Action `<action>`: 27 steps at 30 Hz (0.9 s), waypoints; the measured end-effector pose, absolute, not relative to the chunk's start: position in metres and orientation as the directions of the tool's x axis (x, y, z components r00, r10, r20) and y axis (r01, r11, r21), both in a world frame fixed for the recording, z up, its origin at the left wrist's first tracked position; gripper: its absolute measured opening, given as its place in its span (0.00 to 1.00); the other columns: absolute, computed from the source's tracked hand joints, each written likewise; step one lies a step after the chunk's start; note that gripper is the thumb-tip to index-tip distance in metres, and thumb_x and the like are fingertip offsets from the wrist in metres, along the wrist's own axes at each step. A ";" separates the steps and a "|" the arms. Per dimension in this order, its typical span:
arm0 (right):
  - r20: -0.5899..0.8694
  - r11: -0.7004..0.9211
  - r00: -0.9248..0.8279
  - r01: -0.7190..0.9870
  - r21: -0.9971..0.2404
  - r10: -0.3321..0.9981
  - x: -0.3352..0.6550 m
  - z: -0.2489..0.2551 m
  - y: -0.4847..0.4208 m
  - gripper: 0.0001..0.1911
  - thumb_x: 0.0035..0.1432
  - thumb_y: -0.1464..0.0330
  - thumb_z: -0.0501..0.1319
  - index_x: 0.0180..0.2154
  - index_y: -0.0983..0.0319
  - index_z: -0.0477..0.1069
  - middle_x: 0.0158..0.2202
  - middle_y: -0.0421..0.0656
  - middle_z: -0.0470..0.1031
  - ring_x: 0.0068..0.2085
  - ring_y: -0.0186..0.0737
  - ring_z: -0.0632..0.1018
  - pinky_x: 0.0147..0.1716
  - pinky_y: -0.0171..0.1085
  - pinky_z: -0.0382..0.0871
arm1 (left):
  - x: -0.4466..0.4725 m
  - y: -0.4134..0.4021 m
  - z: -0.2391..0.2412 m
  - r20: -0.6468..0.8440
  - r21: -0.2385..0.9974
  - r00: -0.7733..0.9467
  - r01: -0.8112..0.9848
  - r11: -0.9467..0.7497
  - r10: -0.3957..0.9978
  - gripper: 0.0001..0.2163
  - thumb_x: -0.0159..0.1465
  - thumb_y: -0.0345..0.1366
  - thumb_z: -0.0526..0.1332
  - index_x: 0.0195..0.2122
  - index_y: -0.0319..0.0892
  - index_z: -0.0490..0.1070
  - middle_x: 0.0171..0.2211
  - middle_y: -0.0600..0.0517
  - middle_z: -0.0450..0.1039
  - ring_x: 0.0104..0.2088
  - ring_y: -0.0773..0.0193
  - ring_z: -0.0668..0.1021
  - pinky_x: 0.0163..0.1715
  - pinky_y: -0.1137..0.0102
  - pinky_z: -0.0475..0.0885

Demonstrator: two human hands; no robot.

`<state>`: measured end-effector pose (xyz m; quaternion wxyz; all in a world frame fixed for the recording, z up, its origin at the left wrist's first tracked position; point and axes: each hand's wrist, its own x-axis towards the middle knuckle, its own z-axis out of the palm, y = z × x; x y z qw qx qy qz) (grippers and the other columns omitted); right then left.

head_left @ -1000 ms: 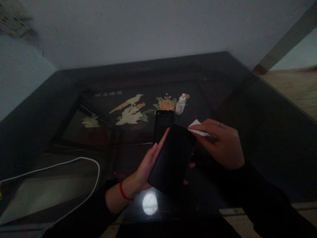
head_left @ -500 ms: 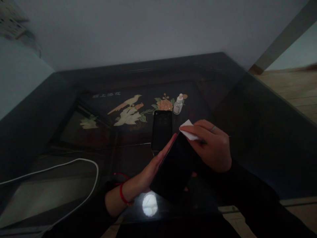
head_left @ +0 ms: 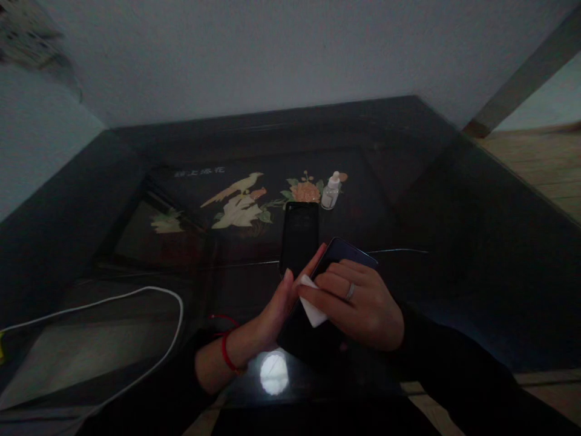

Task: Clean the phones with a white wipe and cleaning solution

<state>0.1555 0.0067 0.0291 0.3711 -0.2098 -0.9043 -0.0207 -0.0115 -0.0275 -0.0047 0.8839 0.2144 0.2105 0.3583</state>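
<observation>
My left hand (head_left: 270, 321) grasps the phone (head_left: 303, 338), thumb along its left side, the other fingers mostly hidden beneath it. The phone is held aslant over the desk (head_left: 454, 206), nearer me than the case (head_left: 299, 233). My right fingers pinch the wipe (head_left: 314, 310) at the phone's left edge, close to my left thumb, and my right hand (head_left: 365, 303) covers much of the screen.

The likeliest trouble, I'd say, is a slip: pressing hard at that edge with a loose left grip could twist the phone out and drop it on the desk or the case. The wipe is small, so a bare fingertip could stray past it and smudge the glass, and my ring (head_left: 349, 292) might scrape it if my knuckles dipped. In this dim light a streak would be easily missed. A careless reach forward could tip the bottle (head_left: 330, 195), which stands upright just beyond the case
</observation>
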 end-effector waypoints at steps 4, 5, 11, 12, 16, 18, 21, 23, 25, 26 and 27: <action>0.704 0.802 -0.503 0.575 -0.160 0.502 0.166 0.027 0.015 0.11 0.62 0.77 0.55 0.40 0.66 0.75 0.29 0.44 0.74 0.31 0.39 0.73 0.30 0.38 0.68 | -0.012 -0.027 -0.003 -0.184 0.515 0.699 -0.531 0.673 0.691 0.33 0.62 0.60 0.50 0.67 0.63 0.43 0.66 0.46 0.54 0.51 0.43 0.75 0.44 0.50 0.70; 0.704 0.755 -0.449 0.628 -0.190 0.551 0.169 0.027 0.018 0.12 0.61 0.78 0.55 0.40 0.65 0.75 0.30 0.44 0.74 0.32 0.39 0.73 0.32 0.38 0.69 | -0.012 -0.027 -0.003 -0.176 0.505 0.713 -0.526 0.684 0.678 0.33 0.62 0.60 0.50 0.67 0.65 0.43 0.66 0.45 0.56 0.50 0.42 0.75 0.42 0.50 0.71; 0.671 0.887 -0.615 0.438 -0.145 0.413 0.153 0.029 0.004 0.11 0.65 0.75 0.54 0.37 0.65 0.75 0.27 0.43 0.75 0.30 0.37 0.73 0.29 0.36 0.67 | -0.012 -0.027 -0.008 -0.208 0.478 0.656 -0.579 0.661 0.725 0.31 0.64 0.58 0.49 0.67 0.57 0.48 0.56 0.46 0.70 0.43 0.56 0.79 0.40 0.64 0.72; 0.679 0.911 -0.635 0.392 -0.127 0.368 0.149 0.030 0.001 0.11 0.65 0.75 0.54 0.37 0.66 0.75 0.27 0.42 0.75 0.29 0.36 0.73 0.28 0.36 0.66 | -0.012 -0.026 -0.009 -0.218 0.487 0.631 -0.591 0.643 0.745 0.31 0.65 0.57 0.49 0.67 0.55 0.48 0.54 0.47 0.72 0.41 0.59 0.79 0.40 0.67 0.72; 0.685 0.852 -0.568 0.502 -0.152 0.457 0.149 0.029 0.003 0.12 0.65 0.75 0.52 0.39 0.67 0.75 0.28 0.44 0.75 0.30 0.38 0.73 0.30 0.38 0.64 | -0.011 -0.024 -0.009 -0.185 0.500 0.599 -0.625 0.599 0.779 0.30 0.66 0.56 0.48 0.67 0.53 0.49 0.57 0.48 0.69 0.48 0.57 0.76 0.49 0.64 0.68; 0.676 0.784 -0.509 0.598 -0.169 0.533 0.151 0.027 0.007 0.13 0.65 0.75 0.52 0.38 0.67 0.76 0.29 0.46 0.75 0.31 0.40 0.73 0.30 0.39 0.63 | -0.010 -0.024 -0.008 -0.185 0.489 0.612 -0.622 0.612 0.769 0.30 0.65 0.57 0.48 0.67 0.55 0.49 0.62 0.49 0.64 0.53 0.53 0.74 0.52 0.59 0.66; 0.669 0.834 -0.562 0.526 -0.165 0.487 0.146 0.024 0.002 0.13 0.65 0.75 0.52 0.37 0.67 0.76 0.27 0.45 0.75 0.30 0.39 0.72 0.29 0.39 0.62 | -0.010 -0.025 -0.006 -0.236 0.489 0.602 -0.605 0.628 0.763 0.30 0.65 0.58 0.48 0.67 0.56 0.50 0.58 0.50 0.69 0.49 0.56 0.76 0.49 0.63 0.68; 0.678 0.912 -0.629 0.376 -0.163 0.380 0.137 0.022 -0.008 0.11 0.64 0.76 0.54 0.36 0.68 0.75 0.26 0.42 0.75 0.28 0.37 0.72 0.28 0.38 0.62 | -0.010 -0.025 -0.004 -0.263 0.499 0.581 -0.601 0.624 0.770 0.29 0.66 0.56 0.45 0.67 0.55 0.49 0.54 0.51 0.72 0.47 0.59 0.77 0.47 0.66 0.68; 0.685 0.948 -0.660 0.270 -0.167 0.309 0.131 0.020 -0.017 0.09 0.63 0.76 0.56 0.36 0.69 0.75 0.26 0.41 0.75 0.27 0.35 0.71 0.28 0.37 0.63 | -0.010 -0.024 -0.002 -0.263 0.507 0.559 -0.613 0.605 0.787 0.28 0.68 0.56 0.42 0.67 0.56 0.49 0.55 0.52 0.71 0.50 0.60 0.76 0.49 0.67 0.67; 0.688 0.952 -0.660 0.254 -0.171 0.300 0.129 0.020 -0.019 0.09 0.63 0.77 0.56 0.36 0.69 0.75 0.25 0.40 0.75 0.27 0.35 0.71 0.28 0.37 0.63 | -0.011 -0.024 -0.001 -0.264 0.509 0.548 -0.620 0.597 0.794 0.28 0.68 0.56 0.41 0.67 0.56 0.48 0.57 0.52 0.70 0.52 0.59 0.75 0.51 0.66 0.66; 0.689 0.950 -0.656 0.261 -0.174 0.307 0.128 0.019 -0.021 0.08 0.63 0.77 0.56 0.36 0.69 0.75 0.25 0.40 0.75 0.27 0.35 0.71 0.28 0.37 0.64 | -0.011 -0.023 0.000 -0.268 0.508 0.542 -0.623 0.595 0.797 0.28 0.67 0.56 0.41 0.67 0.56 0.47 0.59 0.51 0.68 0.54 0.59 0.74 0.53 0.65 0.64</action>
